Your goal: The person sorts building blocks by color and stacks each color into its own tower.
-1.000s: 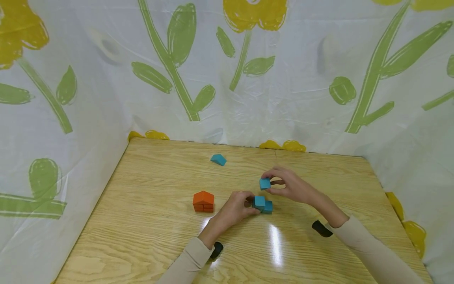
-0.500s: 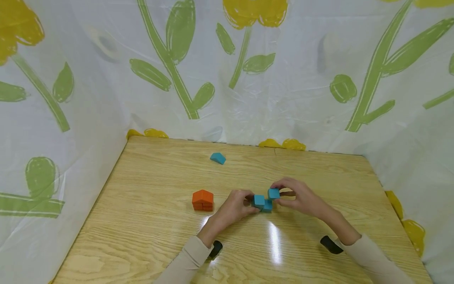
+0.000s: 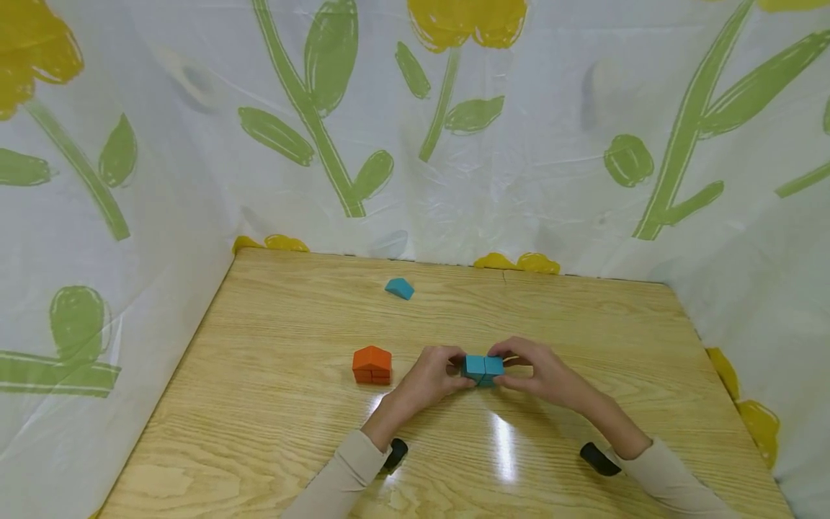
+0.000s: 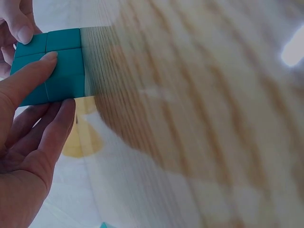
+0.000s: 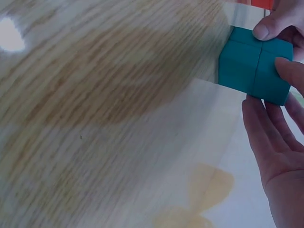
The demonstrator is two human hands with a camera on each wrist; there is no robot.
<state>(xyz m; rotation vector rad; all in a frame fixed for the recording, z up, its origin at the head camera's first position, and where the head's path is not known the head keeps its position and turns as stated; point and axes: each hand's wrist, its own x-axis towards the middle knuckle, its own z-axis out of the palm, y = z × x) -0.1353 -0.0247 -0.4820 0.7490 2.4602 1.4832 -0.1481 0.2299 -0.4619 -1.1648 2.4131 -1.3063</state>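
Small blue cubes stand together on the wooden table in a two-by-two stack. My left hand [image 3: 428, 378] pinches the stack's left side at the upper left cube [image 3: 475, 362], thumb in front and fingers behind. From the other side, my right hand [image 3: 538, 369] pinches the upper right cube [image 3: 494, 364], which sits flush against its neighbour. Both wrist views show the joined blue faces: in the left wrist view the cubes [image 4: 70, 66] form a tight square, and in the right wrist view the cubes [image 5: 236, 64] meet at a thin seam.
An orange block house [image 3: 372, 365] with a roof-shaped top stands to the left of my left hand. Farther back lies a blue roof-shaped block [image 3: 399, 288]. White flower-printed cloth [image 3: 519, 202] encloses the back and sides of the table [image 3: 292, 317].
My right hand has carried its blue cube right and toward me, then down onto the lower right cube, beside the upper left one. My left hand has stayed in place.
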